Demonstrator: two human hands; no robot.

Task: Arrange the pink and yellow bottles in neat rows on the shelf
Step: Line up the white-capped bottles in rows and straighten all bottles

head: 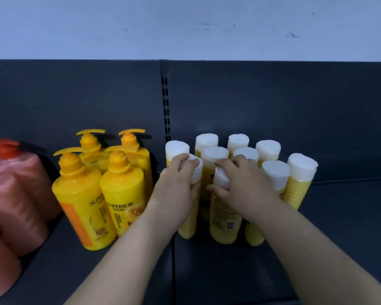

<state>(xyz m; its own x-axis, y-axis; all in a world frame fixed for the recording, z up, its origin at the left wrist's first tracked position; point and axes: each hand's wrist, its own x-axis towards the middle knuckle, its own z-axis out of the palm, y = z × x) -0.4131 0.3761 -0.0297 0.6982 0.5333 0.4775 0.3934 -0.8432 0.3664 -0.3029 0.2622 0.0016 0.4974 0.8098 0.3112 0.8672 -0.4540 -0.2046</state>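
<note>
Several pale yellow bottles with white caps [275, 172] stand in rows on the dark shelf [207, 267]. My left hand [176, 183] grips the white cap of the front-left bottle [188, 227]. My right hand [244, 179] grips the cap of the front-middle bottle [224, 221]. To the left stand several bright yellow pump bottles [119, 194] in two rows. Several pink pump bottles [15, 194] with red pumps sit at the far left, blurred.
A dark back panel [273, 106] with a slotted upright [165, 106] rises behind the bottles. A seam in the shelf surface runs forward near the middle. Bare shelf [350, 216] lies right of the white-capped group.
</note>
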